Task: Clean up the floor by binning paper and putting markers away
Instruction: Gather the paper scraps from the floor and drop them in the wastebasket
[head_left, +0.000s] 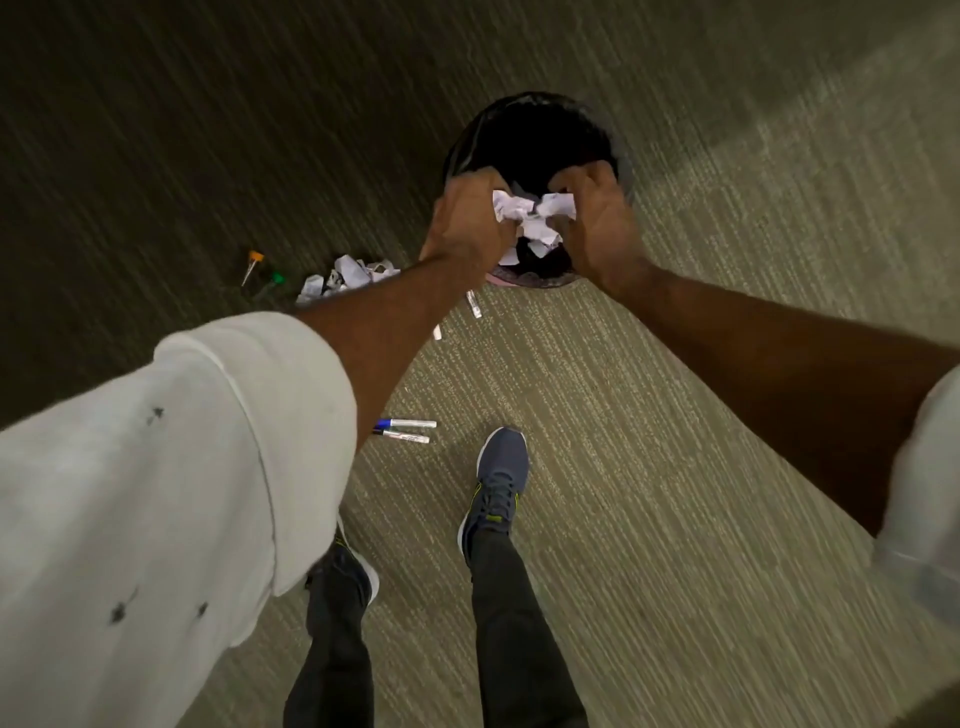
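A black round bin (540, 111) stands on the carpet ahead of me. Both hands are over its mouth. My left hand (467, 218) and my right hand (597, 218) press a wad of crumpled white paper (532, 221) between them. More crumpled paper (345, 278) lies on the floor left of the bin. Two blue-capped markers (408, 430) lie side by side near my feet. An orange-capped marker (252, 265) and a green-capped marker (275, 279) lie further left. Another marker (474, 304) lies just below the bin, partly hidden by my left forearm.
My two feet in dark sneakers (496, 483) stand on grey-green striped carpet (675, 467). A small white marker end (438, 332) shows beside my left forearm. The floor at upper left is in shadow.
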